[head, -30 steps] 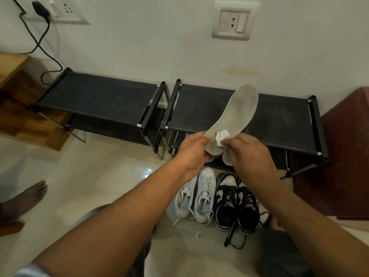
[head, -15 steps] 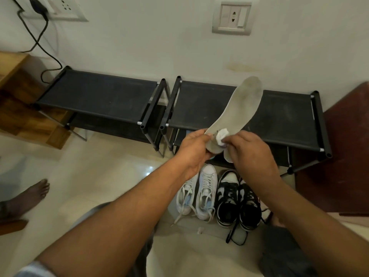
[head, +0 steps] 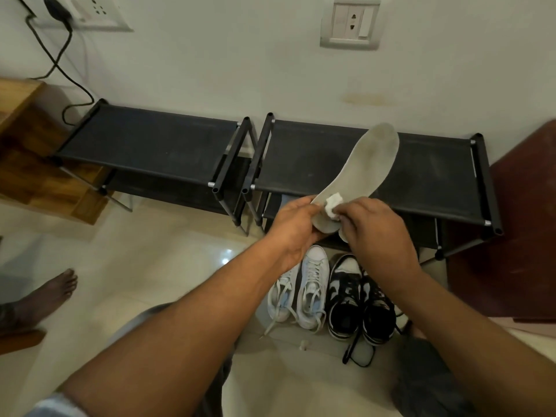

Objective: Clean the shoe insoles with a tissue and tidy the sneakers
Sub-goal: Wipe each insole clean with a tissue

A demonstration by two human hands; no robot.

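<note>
- L hand (head: 293,227) — fingers curled round the heel end of the insole (head: 364,173), gripping it. Insole is up in the air over the R rack (head: 421,170) front edge, toe end pointing up and right.
- Tissue (head: 332,203): small white wad touching the insole near the heel, just R of the L thumb.
- R hand (head: 379,233): fingertips pinch the tissue and press it onto the insole. Pale edge below this hand, maybe a 2nd insole, can't tell.
- Step, my read: wiping the insole top w/ tissue. Only the heel zone is under the wad; the long grey stretch to the toe looks not yet done.
- To do it well: back the insole w/ L fingers so it won't flex. Stroke heel to toe in one direction w/ light pressure — the wad is small and prob tears if scrubbed. Turn to a fresh face once it's grey.
- L rack (head: 150,145): top tier shows only its black fabric, lower tier mostly hidden.
- White sneakers (head: 313,284): pair on floor, side by side, just in front of R rack, laces loose. Insides not visible, so can't tell if insoles are in.
- Black sneakers (head: 346,299): pair just R of the white pair, partly behind R forearm. Openings dark, contents unclear.
- R rack: top tier shows fabric only. Lower tier sits behind the hands, can't tell.
</note>
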